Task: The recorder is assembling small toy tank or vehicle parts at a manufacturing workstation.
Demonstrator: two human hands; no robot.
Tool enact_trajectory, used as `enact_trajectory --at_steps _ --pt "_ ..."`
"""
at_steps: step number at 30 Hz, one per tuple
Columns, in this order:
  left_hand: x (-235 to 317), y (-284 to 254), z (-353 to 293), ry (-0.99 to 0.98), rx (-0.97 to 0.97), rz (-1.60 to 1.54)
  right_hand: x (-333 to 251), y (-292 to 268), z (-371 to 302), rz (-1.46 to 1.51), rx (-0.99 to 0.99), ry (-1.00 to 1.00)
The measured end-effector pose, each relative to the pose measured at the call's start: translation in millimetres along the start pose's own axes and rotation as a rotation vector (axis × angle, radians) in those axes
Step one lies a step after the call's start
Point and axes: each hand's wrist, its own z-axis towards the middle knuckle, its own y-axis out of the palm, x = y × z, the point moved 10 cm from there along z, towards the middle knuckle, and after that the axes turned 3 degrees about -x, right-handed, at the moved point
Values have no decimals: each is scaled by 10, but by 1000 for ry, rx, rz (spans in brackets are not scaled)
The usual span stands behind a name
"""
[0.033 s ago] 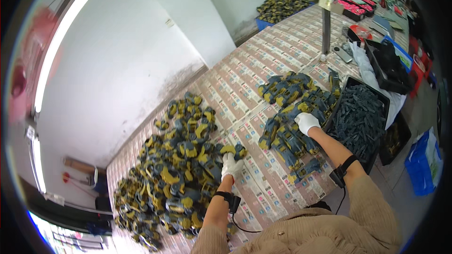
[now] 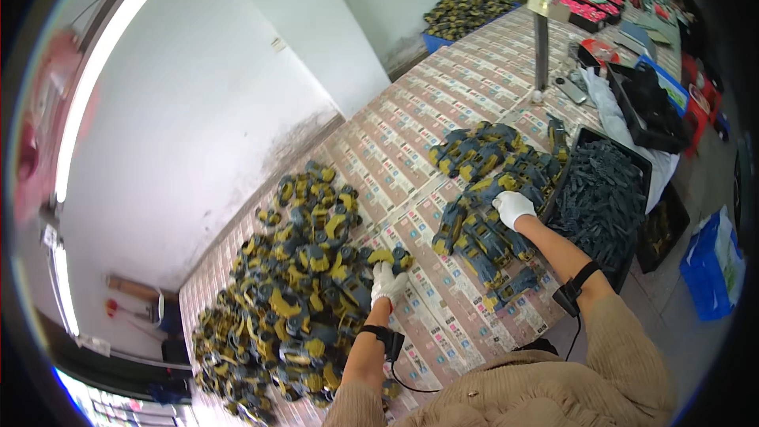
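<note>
My left hand (image 2: pixel 387 283), in a white glove, is at the right edge of a big heap of grey and yellow toy cars (image 2: pixel 296 300). Its fingers are bent against one toy car (image 2: pixel 390 256) lying at the heap's edge, and seem to grip it. My right hand (image 2: pixel 514 207), gloved in white too, is closed over a group of similar grey and yellow toy cars (image 2: pixel 482 241) set in rough rows. Its fingertips are hidden, so what they hold cannot be made out.
Right of the rows stands a black bin (image 2: pixel 581 136) full of dark grey plastic parts (image 2: pixel 605 198). A metal post (image 2: pixel 541 51) rises from the patterned table (image 2: pixel 427 308). Farther back are a blue crate (image 2: pixel 436 43) heaped with cars and pink items (image 2: pixel 589 6). A blue bag (image 2: pixel 706 277) sits on the floor.
The whole view has shifted very slightly. Both hands stay in the same places on the cars.
</note>
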Motion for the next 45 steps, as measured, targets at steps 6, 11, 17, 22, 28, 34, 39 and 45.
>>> enact_trajectory --at_steps 6,11,17,22,28,34,39,45 --pt "121 53 132 -26 36 122 340 -471 -521 232 128 155" --pt "349 72 -410 112 55 86 1011 -786 -1021 256 473 90" --pt "708 117 -1199 165 -27 -16 1895 -1561 -1519 -236 792 289" --pt "280 674 -1433 -92 -437 -255 1900 -1371 -1085 -437 545 128" --pt "221 893 -1680 -21 -455 -150 2059 -1326 -902 -547 472 298" --pt "288 678 -1947 156 -80 303 1750 -1412 -1302 -234 595 85" --pt "674 530 -2147 430 64 387 1399 -657 -1717 413 452 -60" --pt "502 954 -2135 328 -175 157 372 987 -2305 734 -148 -355"
